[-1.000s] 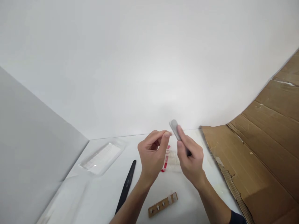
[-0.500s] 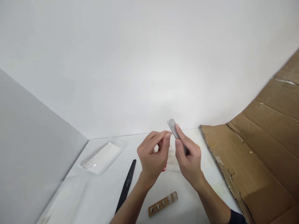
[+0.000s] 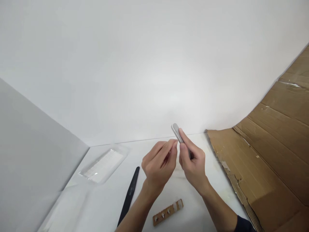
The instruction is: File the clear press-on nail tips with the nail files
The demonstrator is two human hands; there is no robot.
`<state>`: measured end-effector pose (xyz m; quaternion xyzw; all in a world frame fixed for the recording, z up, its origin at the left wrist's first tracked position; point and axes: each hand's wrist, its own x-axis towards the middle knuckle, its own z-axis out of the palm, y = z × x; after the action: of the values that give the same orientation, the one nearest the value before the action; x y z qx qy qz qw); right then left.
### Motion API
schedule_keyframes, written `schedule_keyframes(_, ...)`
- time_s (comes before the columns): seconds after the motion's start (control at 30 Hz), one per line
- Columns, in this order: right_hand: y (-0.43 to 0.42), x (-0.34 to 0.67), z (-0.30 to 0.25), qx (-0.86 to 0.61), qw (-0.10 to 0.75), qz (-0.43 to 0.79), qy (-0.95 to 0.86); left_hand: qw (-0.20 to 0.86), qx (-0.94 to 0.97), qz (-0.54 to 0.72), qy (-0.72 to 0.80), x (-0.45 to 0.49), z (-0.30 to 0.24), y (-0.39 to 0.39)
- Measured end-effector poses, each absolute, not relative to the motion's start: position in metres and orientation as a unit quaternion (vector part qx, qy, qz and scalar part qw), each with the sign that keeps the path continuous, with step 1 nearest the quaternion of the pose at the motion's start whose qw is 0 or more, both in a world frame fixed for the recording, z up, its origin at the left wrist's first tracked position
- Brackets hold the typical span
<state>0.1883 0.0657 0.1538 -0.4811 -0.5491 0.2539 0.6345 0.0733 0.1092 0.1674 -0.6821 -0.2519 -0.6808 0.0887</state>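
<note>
My right hand (image 3: 194, 166) grips a grey nail buffer (image 3: 177, 131), a flat bar with a rounded end and a paler edge. The buffer is tilted, its free end pointing up and to the left. Close beside it, my left hand (image 3: 158, 161) is closed in a pinch, thumb and forefinger pressed together at the buffer's edge. Whatever small thing those fingertips hold is too small to make out. Below the hands lies a brown strip (image 3: 165, 214) bearing several small metallic pieces and pale bands. A long black nail file (image 3: 130, 193) rests left of my left forearm.
A clear plastic packet (image 3: 106, 164) with white contents lies at the left of the white table (image 3: 108, 196). Another blurred, translucent sheet (image 3: 67, 206) is at the front left. Cardboard (image 3: 260, 167) covers the right side, and a white wall (image 3: 154, 80) rises behind.
The left fingertips have come up against the buffer's edge and pinch more tightly. A red patch seen earlier beneath the left hand is hidden now. The view has shifted slightly.
</note>
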Motion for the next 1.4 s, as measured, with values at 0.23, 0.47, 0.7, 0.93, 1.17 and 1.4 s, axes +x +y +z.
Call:
schedule_keyframes(0.23,0.064,0.188,0.154,-0.480,0.629,0.295,-0.535,0.062,-0.680,-0.683,-0.260,0.073,0.163,0.111)
schedule_keyframes(0.47,0.063,0.189,0.157,-0.478,0.628,0.299,-0.536,0.020,-0.676,-0.686,-0.271,0.070,0.163,0.110)
schedule_keyframes(0.7,0.064,0.189,0.157,-0.482,0.622,0.265,-0.558,-0.085,-0.654,-0.695,-0.285,0.072,0.168,0.107)
schedule_keyframes(0.93,0.065,0.190,0.161,-0.480,0.617,0.169,-0.600,-0.281,-0.593,-0.682,-0.324,0.068,0.173,0.108)
schedule_keyframes(1.17,0.066,0.189,0.159,-0.450,0.627,0.063,-0.633,-0.414,-0.542,-0.644,-0.346,0.067,0.172,0.112)
schedule_keyframes(1.4,0.063,0.188,0.160,-0.469,0.619,0.035,-0.629,-0.501,-0.507,-0.616,-0.336,0.067,0.174,0.112)
